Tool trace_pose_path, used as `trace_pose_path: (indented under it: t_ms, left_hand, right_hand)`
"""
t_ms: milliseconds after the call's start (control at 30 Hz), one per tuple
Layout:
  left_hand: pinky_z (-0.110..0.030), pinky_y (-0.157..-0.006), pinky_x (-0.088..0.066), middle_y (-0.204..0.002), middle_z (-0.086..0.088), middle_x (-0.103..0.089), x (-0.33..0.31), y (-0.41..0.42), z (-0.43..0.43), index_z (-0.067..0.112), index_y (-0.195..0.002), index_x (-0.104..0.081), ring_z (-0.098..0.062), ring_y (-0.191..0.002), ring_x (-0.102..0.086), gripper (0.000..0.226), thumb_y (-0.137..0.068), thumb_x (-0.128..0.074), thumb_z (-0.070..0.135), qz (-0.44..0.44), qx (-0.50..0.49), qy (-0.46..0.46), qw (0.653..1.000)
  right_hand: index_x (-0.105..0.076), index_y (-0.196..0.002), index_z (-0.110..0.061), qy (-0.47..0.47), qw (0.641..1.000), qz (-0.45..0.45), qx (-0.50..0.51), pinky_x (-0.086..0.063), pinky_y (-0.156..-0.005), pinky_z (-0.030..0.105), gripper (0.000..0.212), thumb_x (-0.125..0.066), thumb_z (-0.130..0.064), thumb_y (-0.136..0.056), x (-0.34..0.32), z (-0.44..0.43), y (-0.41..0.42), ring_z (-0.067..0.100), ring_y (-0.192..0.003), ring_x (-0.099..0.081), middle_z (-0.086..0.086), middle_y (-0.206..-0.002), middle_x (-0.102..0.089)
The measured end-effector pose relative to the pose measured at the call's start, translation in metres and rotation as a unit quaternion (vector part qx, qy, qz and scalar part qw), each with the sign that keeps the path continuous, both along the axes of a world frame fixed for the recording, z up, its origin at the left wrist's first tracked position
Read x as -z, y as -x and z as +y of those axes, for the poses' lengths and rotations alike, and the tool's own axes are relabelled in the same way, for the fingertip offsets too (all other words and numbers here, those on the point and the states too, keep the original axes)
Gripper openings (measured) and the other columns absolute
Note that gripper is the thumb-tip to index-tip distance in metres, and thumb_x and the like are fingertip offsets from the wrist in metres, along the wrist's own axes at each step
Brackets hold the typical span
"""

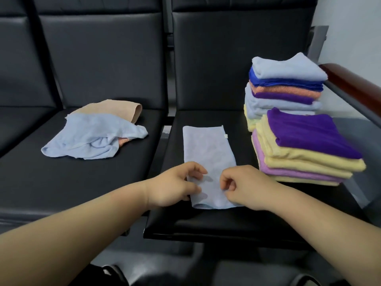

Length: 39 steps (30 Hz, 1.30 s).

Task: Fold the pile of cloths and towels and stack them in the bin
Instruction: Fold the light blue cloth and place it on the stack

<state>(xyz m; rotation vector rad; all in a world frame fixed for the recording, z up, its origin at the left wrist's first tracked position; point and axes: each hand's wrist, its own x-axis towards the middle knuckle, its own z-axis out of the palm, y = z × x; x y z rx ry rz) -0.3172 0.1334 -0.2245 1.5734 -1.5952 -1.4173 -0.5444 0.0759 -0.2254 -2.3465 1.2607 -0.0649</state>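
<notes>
In the head view, the light blue cloth (208, 153) lies on the right seat of the bench (103, 182). It is already folded into a long narrow strip that runs away from the person, with a small white tag (226, 136) at its far right corner. Both hands are at its near end. The left hand (177, 182) hovers at the left edge with fingers loosely curled and thumb apart from them; it casts small shadows on the cloth and seems to hold nothing. The right hand (245, 186) has its fingers curled tight at the right edge, but I cannot tell if the cloth is really pinched between them.

The step in hand is, I think, to fold the strip across its length. To do this well, each hand should pinch one near corner through all the layers, lift only a little, and carry the near end to the far end so that the edges meet evenly. Then one flat palm can press the crease.

The low stack (299, 162) and the tall stack (286, 87) stand just beside the cloth on the right, so the right elbow should keep away from them. The unfolded pile (92, 137) waits on the left seat. No bin is visible here.
</notes>
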Motion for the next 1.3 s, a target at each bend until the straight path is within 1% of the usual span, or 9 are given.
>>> trace_pose_path:
  t_ms: [67,233,333,433,567,667,867,967,1300]
  left_hand:
    - [-0.027,-0.079,-0.050,-0.121,0.000,-0.064,-0.002,0.000,0.006,0.020,-0.115,-0.065,-0.011,-0.089,-0.060,0.048,-0.069,-0.064,0.006,0.061,0.030,-0.036,0.997]
    - [-0.029,-0.072,-0.052,-0.095,-0.003,-0.074,-0.008,-0.003,0.005,0.015,-0.102,-0.073,-0.019,-0.077,-0.061,0.038,-0.071,-0.071,-0.009,-0.010,0.041,0.029,0.999]
    - [-0.030,-0.075,-0.060,-0.080,-0.007,-0.075,-0.009,0.000,0.001,0.007,-0.089,-0.074,-0.015,-0.074,-0.070,0.010,-0.085,-0.076,-0.002,-0.031,-0.018,0.066,0.997]
    - [-0.032,-0.067,-0.055,-0.073,-0.004,-0.071,-0.008,-0.004,-0.005,0.013,-0.084,-0.070,-0.011,-0.068,-0.065,0.008,-0.089,-0.076,0.011,-0.071,-0.066,0.120,0.988]
    - [-0.031,-0.070,-0.050,-0.075,0.001,-0.067,-0.011,-0.012,-0.009,0.017,-0.086,-0.066,-0.008,-0.068,-0.057,0.009,-0.093,-0.072,0.020,-0.107,-0.091,0.177,0.974]
    - [-0.028,-0.065,-0.042,-0.069,0.008,-0.059,-0.018,-0.023,-0.013,0.014,-0.088,-0.061,-0.007,-0.063,-0.049,0.015,-0.093,-0.067,0.027,-0.085,-0.120,0.183,0.972]
    - [-0.031,-0.063,-0.055,-0.077,-0.006,-0.055,-0.032,-0.039,-0.014,0.014,-0.088,-0.054,-0.019,-0.067,-0.056,0.013,-0.100,-0.058,0.011,0.036,-0.156,0.042,0.986]
    - [-0.036,-0.071,-0.059,-0.082,-0.011,-0.058,-0.035,-0.043,-0.012,0.015,-0.090,-0.056,-0.029,-0.073,-0.061,0.010,-0.099,-0.054,0.012,0.055,-0.141,-0.083,0.985]
    - [-0.032,-0.066,-0.057,-0.078,-0.003,-0.067,-0.018,-0.047,-0.041,0.014,-0.086,-0.061,-0.017,-0.068,-0.070,0.011,-0.097,-0.058,0.017,0.038,-0.221,-0.031,0.974]
  right_hand:
    - [-0.068,-0.085,-0.034,-0.019,1.000,-0.010,0.020,-0.048,-0.068,0.016,0.023,-0.063,-0.011,-0.082,-0.001,0.001,-0.001,-0.001,-0.074,-0.061,-0.017,-0.076,-0.064]
    - [-0.072,-0.097,-0.035,-0.057,0.997,-0.029,0.034,-0.045,-0.074,0.016,0.022,-0.059,-0.019,-0.093,-0.006,0.006,0.000,-0.002,-0.084,-0.061,-0.021,-0.088,-0.066]
    - [-0.074,-0.096,-0.032,-0.086,0.993,-0.064,0.054,-0.049,-0.079,0.021,0.011,-0.063,-0.035,-0.097,-0.008,0.008,0.003,0.003,-0.088,-0.063,-0.017,-0.091,-0.070]
    - [-0.070,-0.091,-0.030,-0.095,0.992,-0.064,0.049,-0.046,-0.071,0.027,0.027,-0.072,-0.057,-0.089,-0.009,0.012,0.005,0.005,-0.073,-0.057,-0.012,-0.080,-0.065]
    - [-0.065,-0.088,-0.028,0.005,0.998,-0.012,0.059,-0.047,-0.071,0.031,0.015,-0.074,-0.040,-0.088,-0.006,0.011,0.004,0.013,-0.081,-0.060,-0.007,-0.088,-0.063]
    - [-0.064,-0.078,-0.023,-0.003,0.986,-0.105,0.128,-0.043,-0.064,0.034,0.017,-0.071,-0.030,-0.091,-0.010,0.005,0.004,0.013,-0.070,-0.057,-0.007,-0.074,-0.061]
    - [-0.077,-0.100,-0.014,-0.244,0.889,-0.327,0.208,-0.060,-0.092,0.040,0.007,-0.074,-0.017,-0.095,-0.021,-0.002,0.000,0.016,-0.093,-0.072,0.001,-0.095,-0.080]
    - [-0.075,-0.095,-0.016,-0.318,0.861,-0.333,0.217,-0.058,-0.082,0.032,0.004,-0.071,-0.016,-0.096,-0.021,-0.001,-0.001,0.014,-0.090,-0.072,-0.001,-0.091,-0.080]
    - [-0.071,-0.096,-0.012,-0.232,0.894,-0.272,0.268,-0.042,-0.066,0.030,0.014,-0.067,-0.025,-0.094,-0.018,-0.023,-0.029,0.018,-0.076,-0.055,0.006,-0.093,-0.068]
